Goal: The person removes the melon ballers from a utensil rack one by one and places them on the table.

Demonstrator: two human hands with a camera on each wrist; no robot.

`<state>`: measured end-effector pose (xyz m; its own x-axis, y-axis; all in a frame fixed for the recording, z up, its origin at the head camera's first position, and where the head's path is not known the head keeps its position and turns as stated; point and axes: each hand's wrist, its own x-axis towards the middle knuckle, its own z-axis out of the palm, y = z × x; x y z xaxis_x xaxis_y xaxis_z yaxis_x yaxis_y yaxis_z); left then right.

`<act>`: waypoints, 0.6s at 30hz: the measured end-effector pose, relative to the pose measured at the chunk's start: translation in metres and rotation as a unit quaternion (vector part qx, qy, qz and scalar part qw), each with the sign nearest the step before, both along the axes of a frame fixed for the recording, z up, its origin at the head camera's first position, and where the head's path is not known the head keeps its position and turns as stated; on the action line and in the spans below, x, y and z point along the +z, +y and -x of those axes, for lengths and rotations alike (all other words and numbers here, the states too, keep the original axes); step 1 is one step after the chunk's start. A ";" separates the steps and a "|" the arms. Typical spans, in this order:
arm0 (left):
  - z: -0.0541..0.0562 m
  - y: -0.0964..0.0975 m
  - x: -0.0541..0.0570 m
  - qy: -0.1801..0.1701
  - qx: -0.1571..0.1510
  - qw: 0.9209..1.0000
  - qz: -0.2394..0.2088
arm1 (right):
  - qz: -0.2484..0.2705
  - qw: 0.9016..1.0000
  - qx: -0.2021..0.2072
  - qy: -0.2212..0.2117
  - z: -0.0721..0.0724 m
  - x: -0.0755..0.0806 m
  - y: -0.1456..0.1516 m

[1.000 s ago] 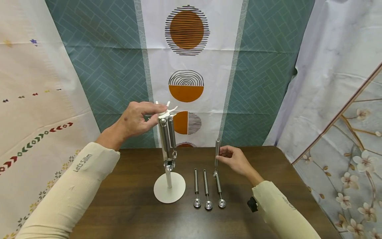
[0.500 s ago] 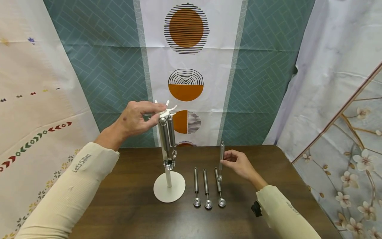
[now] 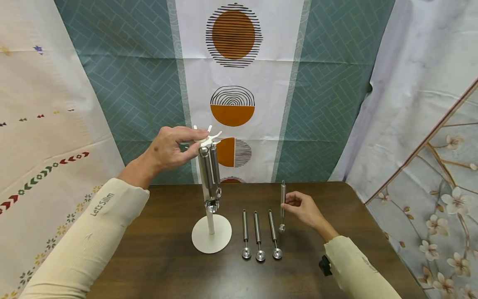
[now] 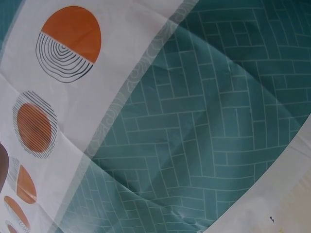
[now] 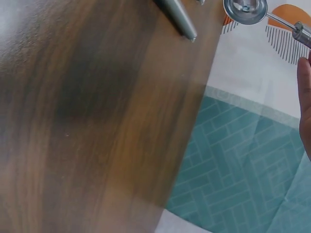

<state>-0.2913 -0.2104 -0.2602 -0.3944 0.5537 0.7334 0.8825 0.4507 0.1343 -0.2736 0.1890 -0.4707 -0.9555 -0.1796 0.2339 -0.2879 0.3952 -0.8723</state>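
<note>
My left hand (image 3: 172, 146) pinches the top hub of a white utensil stand (image 3: 220, 240), thumb and fingers at its hooked crown. Steel utensils (image 3: 206, 170) hang by their handles from the hooks on the near side. My right hand (image 3: 303, 207) pinches a small round-bowled steel spoon (image 3: 283, 198) by its thick handle, holding it upright with the bowl down. Its shiny bowl (image 5: 247, 13) shows at the top of the right wrist view. Only a sliver of left-hand skin (image 4: 2, 165) enters the left wrist view.
Three similar steel spoons (image 3: 257, 232) lie side by side on the dark wooden table (image 3: 164, 249), between the stand and my right hand, bowls toward me. Behind the table hangs a patterned cloth (image 3: 321, 104), with further cloths at both sides.
My right hand has moved right and slightly nearer with the upright spoon, which no longer overlaps the rightmost lying spoon. My left hand keeps its place on the stand.
</note>
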 end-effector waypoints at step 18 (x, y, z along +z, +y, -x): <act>-0.001 -0.002 -0.001 0.003 0.008 1.000 0.003 | -0.021 0.999 -0.038 -0.031 -0.003 -0.030 0.012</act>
